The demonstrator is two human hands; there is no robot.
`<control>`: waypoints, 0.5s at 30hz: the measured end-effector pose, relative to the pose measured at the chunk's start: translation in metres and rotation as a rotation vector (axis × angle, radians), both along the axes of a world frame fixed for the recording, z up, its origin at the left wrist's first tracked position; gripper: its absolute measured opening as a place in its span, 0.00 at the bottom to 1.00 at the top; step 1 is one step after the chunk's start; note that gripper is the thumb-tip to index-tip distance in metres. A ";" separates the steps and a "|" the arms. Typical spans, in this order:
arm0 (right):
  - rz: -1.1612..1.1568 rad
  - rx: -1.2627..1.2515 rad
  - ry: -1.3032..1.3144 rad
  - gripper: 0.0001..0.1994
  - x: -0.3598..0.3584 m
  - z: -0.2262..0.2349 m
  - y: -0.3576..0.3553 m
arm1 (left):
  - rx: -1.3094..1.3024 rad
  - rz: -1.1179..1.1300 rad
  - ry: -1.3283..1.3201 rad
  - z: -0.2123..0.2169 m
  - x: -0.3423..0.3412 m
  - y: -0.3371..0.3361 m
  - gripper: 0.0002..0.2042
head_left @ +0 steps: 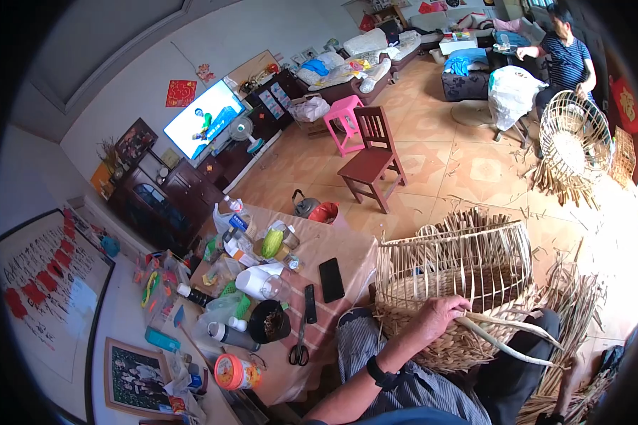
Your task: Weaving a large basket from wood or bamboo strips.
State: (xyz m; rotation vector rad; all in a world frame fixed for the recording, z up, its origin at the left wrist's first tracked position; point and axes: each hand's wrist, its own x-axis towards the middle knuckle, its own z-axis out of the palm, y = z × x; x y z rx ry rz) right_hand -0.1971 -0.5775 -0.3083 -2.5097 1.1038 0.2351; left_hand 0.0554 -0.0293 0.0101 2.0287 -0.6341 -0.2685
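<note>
A partly woven basket (432, 340) rests on my lap, dense at its lower part, with open upright stakes and a rim band above. My left hand (443, 316), a dark watch on its wrist, is closed at the basket's near side. From its fingers two pale, curved plant strips (507, 343) run to the right. Low at the right edge, my right hand (574, 382) hangs in shade beside a heap of dry stalks (581, 301). Its fingers are too dark to make out.
On the table (354, 248) at my left lie a black phone (331, 280), scissors (299, 350), a dark bowl (269, 321) and several bottles. A red wooden chair (376, 159) and pink stool (345, 124) stand ahead. Far right, another person (568, 60) sits holding a basket (574, 138).
</note>
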 end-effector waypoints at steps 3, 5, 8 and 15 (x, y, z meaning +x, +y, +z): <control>0.169 0.100 0.131 0.09 -0.063 -0.075 0.031 | 0.019 0.021 0.011 0.005 -0.001 -0.002 0.09; 0.285 0.168 0.165 0.13 -0.100 -0.113 0.059 | 0.076 0.040 0.052 0.007 0.000 -0.002 0.09; 0.376 0.297 0.125 0.20 -0.134 -0.146 0.093 | 0.084 0.023 0.037 0.008 0.000 -0.002 0.10; 0.613 -0.063 0.158 0.16 -0.169 -0.165 0.116 | 0.123 0.018 0.071 0.014 0.001 -0.004 0.10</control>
